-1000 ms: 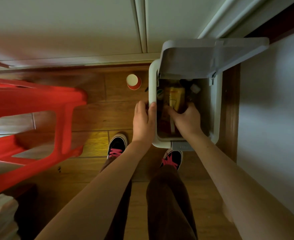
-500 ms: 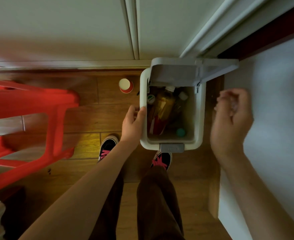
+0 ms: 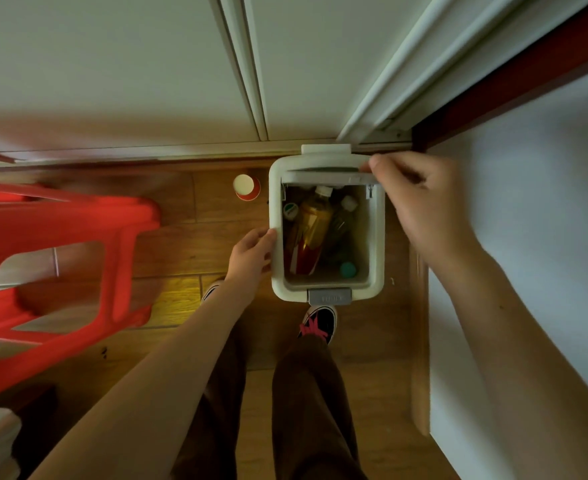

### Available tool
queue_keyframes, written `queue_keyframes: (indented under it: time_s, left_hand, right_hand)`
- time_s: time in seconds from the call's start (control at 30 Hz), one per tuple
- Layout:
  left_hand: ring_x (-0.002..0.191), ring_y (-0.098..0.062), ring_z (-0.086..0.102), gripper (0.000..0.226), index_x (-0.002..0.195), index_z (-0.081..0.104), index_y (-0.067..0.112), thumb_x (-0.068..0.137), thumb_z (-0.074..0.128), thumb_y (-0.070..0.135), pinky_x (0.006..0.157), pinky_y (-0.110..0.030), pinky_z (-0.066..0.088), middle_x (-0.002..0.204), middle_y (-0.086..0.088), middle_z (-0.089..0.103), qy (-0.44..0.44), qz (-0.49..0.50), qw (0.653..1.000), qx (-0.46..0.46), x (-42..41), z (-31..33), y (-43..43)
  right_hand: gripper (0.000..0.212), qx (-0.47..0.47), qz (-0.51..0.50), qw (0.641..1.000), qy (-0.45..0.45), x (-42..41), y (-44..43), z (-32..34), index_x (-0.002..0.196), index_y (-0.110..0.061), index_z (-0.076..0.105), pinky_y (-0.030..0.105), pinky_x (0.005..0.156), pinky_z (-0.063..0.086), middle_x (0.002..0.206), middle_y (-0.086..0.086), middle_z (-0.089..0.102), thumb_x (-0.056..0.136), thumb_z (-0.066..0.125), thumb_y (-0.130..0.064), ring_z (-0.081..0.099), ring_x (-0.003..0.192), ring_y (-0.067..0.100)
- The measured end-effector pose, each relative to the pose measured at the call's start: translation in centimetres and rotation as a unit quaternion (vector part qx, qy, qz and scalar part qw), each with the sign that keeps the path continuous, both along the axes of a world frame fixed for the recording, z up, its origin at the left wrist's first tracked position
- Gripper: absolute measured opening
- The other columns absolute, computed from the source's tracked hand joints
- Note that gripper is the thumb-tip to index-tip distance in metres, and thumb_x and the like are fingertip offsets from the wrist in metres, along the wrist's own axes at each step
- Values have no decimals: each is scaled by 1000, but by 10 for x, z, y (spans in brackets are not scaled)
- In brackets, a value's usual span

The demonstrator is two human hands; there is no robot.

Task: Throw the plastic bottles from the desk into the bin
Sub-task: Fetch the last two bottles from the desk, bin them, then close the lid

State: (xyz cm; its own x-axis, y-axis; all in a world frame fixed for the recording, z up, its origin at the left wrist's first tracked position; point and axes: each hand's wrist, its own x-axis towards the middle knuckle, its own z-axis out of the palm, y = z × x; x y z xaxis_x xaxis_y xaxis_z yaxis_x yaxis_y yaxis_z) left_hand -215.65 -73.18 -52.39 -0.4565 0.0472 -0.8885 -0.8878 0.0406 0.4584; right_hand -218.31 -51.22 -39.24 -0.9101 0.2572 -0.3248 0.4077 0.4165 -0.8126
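Note:
A white bin (image 3: 377, 237) stands on the wooden floor below me with its lid (image 3: 323, 168) raised at the far side. Inside lie several plastic bottles (image 3: 315, 223), one amber with a white cap, and a teal cap shows near the front. My left hand (image 3: 251, 252) rests against the bin's left rim. Over the bin's far right corner, my right hand (image 3: 420, 202) pinches the edge of the lid between thumb and fingers.
A red plastic stool (image 3: 60, 265) stands to the left. Just left of the bin's far corner sits a red paper cup (image 3: 246, 187). White doors run along the far side, and the white desk edge (image 3: 528, 271) fills the right. My feet are just in front of the bin.
My right hand came out of the bin, swung up to the right, then moved to the lid and took hold of its edge. The lid now stands steeper. The left hand stayed at the rim.

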Motion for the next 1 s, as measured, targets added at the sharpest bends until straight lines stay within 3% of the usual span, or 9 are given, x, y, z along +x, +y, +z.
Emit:
queue_keyframes:
  time_s: [0.1, 0.23, 0.37, 0.43, 0.67, 1.0]
  left_hand:
    - [107, -26, 66, 26, 116, 64, 17, 93, 58, 28, 91, -41, 54, 111, -7, 69, -4, 14, 1000, 1, 1, -1, -1]
    - [105, -24, 66, 16, 105, 67, 22, 94, 57, 28, 93, -43, 54, 106, -3, 70, -1, 12, 1000, -17, -1, -2, 1]
    - [106, -24, 65, 15, 104, 67, 24, 94, 57, 29, 95, -46, 53, 110, -4, 69, 6, 5, 1000, -22, 1, -5, 0]
    - [106, -24, 64, 12, 101, 66, 26, 94, 56, 29, 95, -45, 53, 108, -3, 68, 11, 4, 1000, -22, 3, -6, -1]
    - [110, -27, 62, 26, 116, 63, 19, 95, 55, 30, 95, -44, 53, 113, -5, 65, 34, 1, 999, -23, 7, -10, -1]
    - [109, -27, 63, 24, 113, 65, 21, 95, 55, 32, 95, -47, 53, 114, -6, 67, 40, 0, 998, -40, 7, -10, 3]
  right_hand:
    - [23, -7, 21, 999, -36, 36, -1, -7, 112, -18, 70, 10, 82, 50, 105, -10, 71, 94, 58, -25, 63, 99, -4]
    - [26, 71, 84, 994, -16, 82, -9, -30, 117, -11, 69, 1, 94, 39, 122, 1, 67, 92, 62, -17, 56, 115, 1]
    - [45, 98, 86, 990, -61, 104, -14, -62, 132, -19, 58, 31, 111, 41, 141, -6, 54, 90, 63, -32, 39, 136, 4]
    - [53, 107, 103, 986, -73, 110, -16, -76, 138, -22, 51, 36, 114, 36, 148, -7, 46, 89, 61, -38, 32, 142, 6]
    - [71, 197, 176, 962, -75, 125, -22, -115, 148, -18, 36, 43, 113, 37, 156, -1, 34, 87, 65, -39, 25, 146, 18]
    - [70, 192, 144, 969, -67, 122, -23, -121, 144, -21, 42, 37, 107, 43, 152, -3, 40, 83, 73, -36, 36, 141, 19]
